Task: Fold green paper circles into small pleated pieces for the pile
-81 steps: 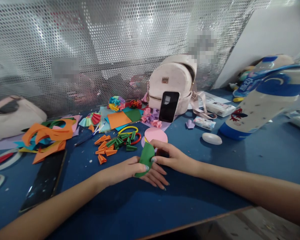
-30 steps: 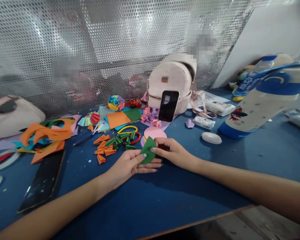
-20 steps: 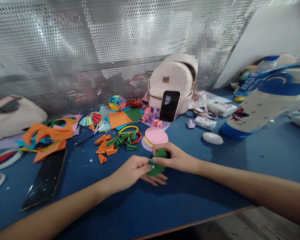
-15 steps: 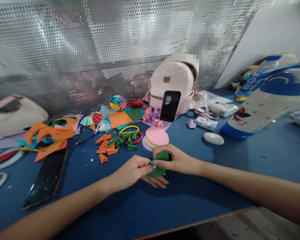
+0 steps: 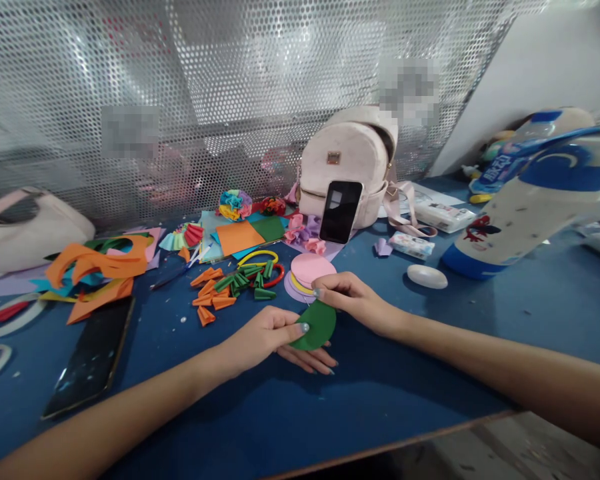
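left hand [image 5: 263, 337] pinches a green paper piece [image 5: 316, 325] between thumb on top and fingers [image 5: 314, 361] spread flat beneath it. right hand [image 5: 353, 298] closes thumb and forefinger on the piece's upper edge, other fingers curled. the piece sits between the two hands, just above the blue table [image 5: 290, 420], and looks like a half-round or folded round shape; whether it is one layer or folded cannot be told. its curved edge faces the person and to the right, its straighter edge runs up toward the right hand, so the long axis lies roughly from the left thumb up-right to the right fingertips. judged light, thin and limp: it will bend under its own weight, crease easily and tear if pulled, so it is best held at the edges with a light pinch, as both hands now do. just beyond the right fingertips lies a stack of paper discs, pink disc [image 5: 311, 269] on top. farther out, left of the discs, a pile of small folded green and orange pieces [image 5: 233, 287]. well to the left of the left hand, a phone [image 5: 91, 363] lies flat and orange scraps [image 5: 96, 267] are heaped. far beyond the fingers stands a backpack [image 5: 347, 163] with a second phone [image 5: 341, 211] leaning on it; a bottle [image 5: 523, 200] lies well to the right.
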`<state>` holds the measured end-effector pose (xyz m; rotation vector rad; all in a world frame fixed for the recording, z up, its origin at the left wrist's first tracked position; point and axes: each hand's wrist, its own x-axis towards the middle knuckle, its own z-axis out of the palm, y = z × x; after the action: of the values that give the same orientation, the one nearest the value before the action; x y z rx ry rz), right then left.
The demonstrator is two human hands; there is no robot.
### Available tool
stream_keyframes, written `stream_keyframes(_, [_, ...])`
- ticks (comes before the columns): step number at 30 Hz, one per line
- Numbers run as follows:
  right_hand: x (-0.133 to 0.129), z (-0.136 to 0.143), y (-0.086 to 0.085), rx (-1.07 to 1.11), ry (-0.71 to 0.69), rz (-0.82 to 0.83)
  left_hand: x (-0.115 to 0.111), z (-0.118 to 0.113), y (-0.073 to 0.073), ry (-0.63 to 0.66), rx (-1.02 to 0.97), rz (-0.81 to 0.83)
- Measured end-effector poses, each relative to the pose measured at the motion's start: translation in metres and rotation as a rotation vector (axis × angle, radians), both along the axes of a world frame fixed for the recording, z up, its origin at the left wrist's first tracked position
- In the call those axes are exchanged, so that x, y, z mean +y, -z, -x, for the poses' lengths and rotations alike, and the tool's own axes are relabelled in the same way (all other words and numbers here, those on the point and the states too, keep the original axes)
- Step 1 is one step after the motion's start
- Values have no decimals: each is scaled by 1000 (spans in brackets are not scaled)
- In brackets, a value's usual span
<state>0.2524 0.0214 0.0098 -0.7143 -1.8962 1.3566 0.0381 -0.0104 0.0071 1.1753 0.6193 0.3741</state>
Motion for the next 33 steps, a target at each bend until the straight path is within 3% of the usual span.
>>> stream_keyframes(7, [-12,6,6,-67,-123,-60,-6,-4,0,-81,-2,-10])
stream_keyframes(12, [-2,-1,2,54,85,-53,-4,-2,-1,-139,-47,32])
stream_keyframes(23, [6,-8,4,84,201,-38,-4,1,8,-266,-152,52])
stream_keyframes(29, [11,-6,8,146,287,18,-5,-1,6,-361,-178,-157])
stream_keyframes(33, [10,-5,10,58,232,-13,-8,-2,6,-414,-101,-321])
